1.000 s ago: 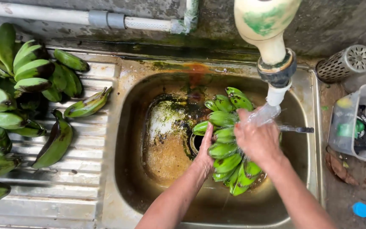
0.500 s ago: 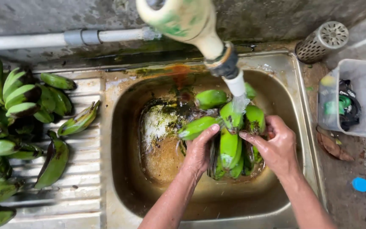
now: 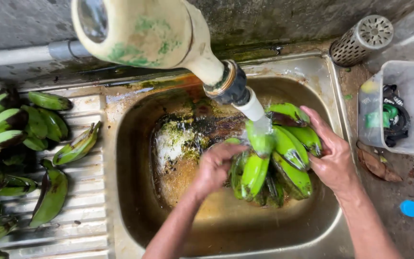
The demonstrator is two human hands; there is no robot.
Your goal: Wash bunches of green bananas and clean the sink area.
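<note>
Both arms reach up into the sink from the bottom edge of the picture. The left hand is bent at the wrist, fingers curled on the left side of the bananas. The right hand cups the bunch from the right, fingers spread flat over the top ones. So both hands hold the bunch, which sits in the middle of the sink, right under the tap. Water runs from the tap's white tip onto the bananas. They are green, smooth, curved and wet. The sink is shiny metal with brown and green grime on its floor. The tap is a fat cream tube with green stains and a dark ring near the tip. Left of the sink, more bananas lie on the ribbed metal surface; some are cut off by the picture's edge. Right of the sink stands a clear tub with blurry things inside, hard to make out. Behind the sink's right corner lies a metal can full of little holes. The tap hides part of the bunch, and the elbows are out of view.
</note>
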